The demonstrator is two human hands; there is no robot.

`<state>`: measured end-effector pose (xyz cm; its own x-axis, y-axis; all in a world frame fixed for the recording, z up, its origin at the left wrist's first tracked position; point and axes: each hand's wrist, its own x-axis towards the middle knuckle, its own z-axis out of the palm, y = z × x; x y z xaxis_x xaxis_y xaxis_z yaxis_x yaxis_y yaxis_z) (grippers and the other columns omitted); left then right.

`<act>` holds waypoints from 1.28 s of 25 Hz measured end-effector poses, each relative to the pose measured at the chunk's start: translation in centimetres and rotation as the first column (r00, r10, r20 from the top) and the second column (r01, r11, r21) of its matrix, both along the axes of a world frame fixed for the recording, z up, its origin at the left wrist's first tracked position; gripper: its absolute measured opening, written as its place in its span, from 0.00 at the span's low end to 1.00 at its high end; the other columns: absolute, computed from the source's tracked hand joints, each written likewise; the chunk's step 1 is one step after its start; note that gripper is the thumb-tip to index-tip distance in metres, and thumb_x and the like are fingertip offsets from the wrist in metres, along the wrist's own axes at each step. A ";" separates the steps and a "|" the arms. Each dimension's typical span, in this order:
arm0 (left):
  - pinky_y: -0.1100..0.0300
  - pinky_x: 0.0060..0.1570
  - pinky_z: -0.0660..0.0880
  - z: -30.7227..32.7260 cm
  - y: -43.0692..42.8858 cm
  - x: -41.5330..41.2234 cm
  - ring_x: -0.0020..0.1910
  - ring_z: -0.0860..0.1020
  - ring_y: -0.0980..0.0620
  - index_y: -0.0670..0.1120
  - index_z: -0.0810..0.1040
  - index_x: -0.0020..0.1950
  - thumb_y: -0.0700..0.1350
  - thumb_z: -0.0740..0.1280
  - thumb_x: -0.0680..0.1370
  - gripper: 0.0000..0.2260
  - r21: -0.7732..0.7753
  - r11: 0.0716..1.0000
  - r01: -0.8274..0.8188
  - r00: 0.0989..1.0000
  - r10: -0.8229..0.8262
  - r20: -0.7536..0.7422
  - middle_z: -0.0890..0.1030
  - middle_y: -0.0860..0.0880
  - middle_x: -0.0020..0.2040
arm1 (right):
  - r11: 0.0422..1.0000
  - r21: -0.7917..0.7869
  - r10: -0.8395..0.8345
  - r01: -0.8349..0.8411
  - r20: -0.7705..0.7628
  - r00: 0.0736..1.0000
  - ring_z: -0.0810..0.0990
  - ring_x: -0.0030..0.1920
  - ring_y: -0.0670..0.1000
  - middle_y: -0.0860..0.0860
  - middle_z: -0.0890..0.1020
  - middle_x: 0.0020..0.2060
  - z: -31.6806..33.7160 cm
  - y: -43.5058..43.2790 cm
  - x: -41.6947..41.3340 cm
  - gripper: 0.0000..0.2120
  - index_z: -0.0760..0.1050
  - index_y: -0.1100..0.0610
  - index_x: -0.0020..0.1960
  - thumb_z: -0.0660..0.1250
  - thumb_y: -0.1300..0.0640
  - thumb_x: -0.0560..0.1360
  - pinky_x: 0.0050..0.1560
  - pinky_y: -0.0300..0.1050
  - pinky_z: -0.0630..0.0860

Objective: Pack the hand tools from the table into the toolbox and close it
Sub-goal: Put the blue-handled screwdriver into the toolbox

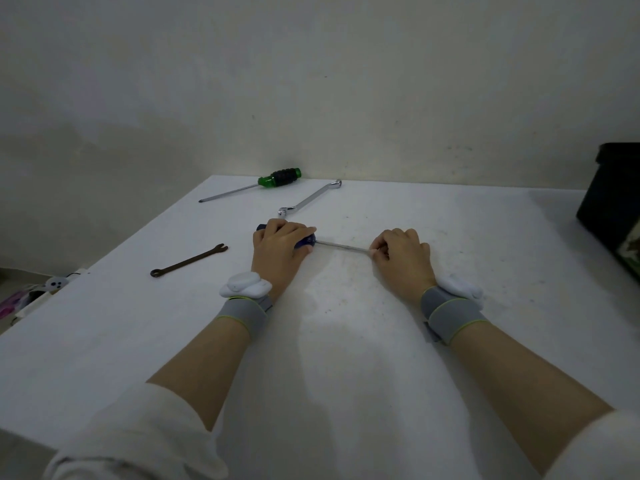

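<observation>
Showing two screwdrivers (249,188) (343,246), two wrenches (308,199) (188,260)

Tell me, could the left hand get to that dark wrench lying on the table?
Probably yes. The dark wrench lies on the table just left of the left hand, nothing between them. But that hand grips the blue-handled screwdriver, so it would likely need to let go first.
</observation>
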<state>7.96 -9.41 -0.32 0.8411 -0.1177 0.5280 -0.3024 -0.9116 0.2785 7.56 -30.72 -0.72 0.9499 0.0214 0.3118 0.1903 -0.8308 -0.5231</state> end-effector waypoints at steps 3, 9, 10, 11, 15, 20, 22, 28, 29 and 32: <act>0.57 0.57 0.56 0.0 0.5 0.0 0.64 0.70 0.48 0.51 0.78 0.62 0.47 0.67 0.75 0.15 -0.083 0.996 -0.019 1.000 0.020 0.012 0.80 0.51 0.60 | 1.000 -0.010 -0.015 0.015 0.074 0.997 0.68 0.58 0.51 0.47 0.77 0.50 0.1 0.5 0.1 0.06 0.75 0.51 0.50 0.62 0.52 0.75 0.52 0.47 0.57; 0.51 0.67 0.63 0.3 3.1 0.0 0.67 0.69 0.46 0.49 0.76 0.64 0.46 0.66 0.76 0.16 -0.278 0.957 -0.081 0.996 0.066 -0.063 0.74 0.48 0.67 | 0.998 -0.020 0.068 -0.065 0.224 0.972 0.69 0.59 0.51 0.47 0.78 0.51 0.6 5.0 0.4 0.10 0.76 0.52 0.53 0.65 0.49 0.74 0.54 0.45 0.57; 0.54 0.68 0.62 0.2 3.3 0.2 0.68 0.68 0.46 0.49 0.76 0.65 0.46 0.66 0.77 0.16 -0.296 0.952 -0.074 0.994 0.047 -0.098 0.73 0.47 0.68 | 0.996 -0.037 0.090 -0.084 0.234 0.968 0.69 0.59 0.51 0.47 0.78 0.51 0.5 5.9 0.4 0.11 0.76 0.52 0.54 0.65 0.49 0.74 0.53 0.45 0.57; 0.59 0.67 0.61 0.2 3.5 0.3 0.68 0.68 0.47 0.50 0.75 0.65 0.47 0.66 0.77 0.16 -0.310 0.949 -0.065 0.991 0.023 -0.135 0.72 0.47 0.69 | 0.993 -0.057 0.112 -0.101 0.235 0.966 0.69 0.59 0.51 0.47 0.78 0.52 0.5 6.7 0.6 0.11 0.76 0.51 0.55 0.65 0.50 0.74 0.53 0.45 0.57; 0.63 0.65 0.61 0.1 3.6 0.5 0.66 0.69 0.46 0.50 0.74 0.66 0.46 0.65 0.77 0.17 -0.338 0.941 0.003 0.975 -0.078 -0.209 0.71 0.45 0.66 | 0.986 -0.106 0.150 -0.132 0.178 0.973 0.68 0.61 0.51 0.48 0.80 0.55 0.4 8.4 1.0 0.16 0.74 0.49 0.62 0.62 0.49 0.75 0.52 0.46 0.55; 0.55 0.63 0.61 0.2 3.3 -0.1 0.64 0.65 0.44 0.52 0.70 0.68 0.50 0.63 0.78 0.18 -0.151 0.986 0.067 0.957 -0.106 -0.269 0.71 0.49 0.65 | 0.993 -0.045 0.117 -0.113 0.116 0.986 0.69 0.60 0.50 0.50 0.79 0.53 0.4 7.9 1.0 0.16 0.73 0.45 0.63 0.62 0.48 0.76 0.51 0.45 0.53; 0.53 0.60 0.61 0.4 2.9 -0.4 0.63 0.64 0.45 0.54 0.70 0.67 0.51 0.62 0.78 0.17 -0.107 0.993 0.043 0.959 -0.071 -0.275 0.71 0.51 0.64 | 0.996 -0.026 0.093 -0.091 0.101 0.991 0.69 0.60 0.49 0.50 0.78 0.52 0.5 7.7 0.9 0.14 0.74 0.44 0.60 0.62 0.48 0.75 0.51 0.45 0.53; 0.51 0.57 0.66 0.9 1.6 -1.4 0.59 0.67 0.44 0.49 0.72 0.62 0.50 0.62 0.78 0.14 -0.109 0.990 0.092 0.961 -0.116 -0.250 0.72 0.48 0.60 | 0.987 0.144 0.071 -0.078 0.056 0.996 0.68 0.58 0.48 0.44 0.82 0.49 1.6 6.2 0.0 0.09 0.77 0.46 0.54 0.63 0.51 0.75 0.48 0.45 0.51; 0.51 0.57 0.68 1.0 1.4 -1.4 0.58 0.67 0.44 0.48 0.72 0.62 0.49 0.62 0.78 0.13 -0.129 0.987 0.099 0.964 -0.128 -0.235 0.73 0.48 0.59 | 0.987 0.135 0.078 -0.087 0.069 0.994 0.68 0.58 0.48 0.43 0.82 0.49 1.9 5.9 -0.1 0.10 0.76 0.46 0.55 0.63 0.51 0.75 0.46 0.45 0.51; 0.57 0.53 0.65 2.0 0.0 -1.5 0.54 0.67 0.45 0.47 0.71 0.61 0.49 0.62 0.79 0.13 -0.202 0.973 0.113 0.976 -0.147 -0.163 0.73 0.47 0.58 | 0.977 0.198 0.039 -0.075 0.179 0.983 0.69 0.59 0.50 0.45 0.81 0.51 3.2 4.9 -0.8 0.11 0.76 0.47 0.57 0.64 0.51 0.75 0.50 0.45 0.56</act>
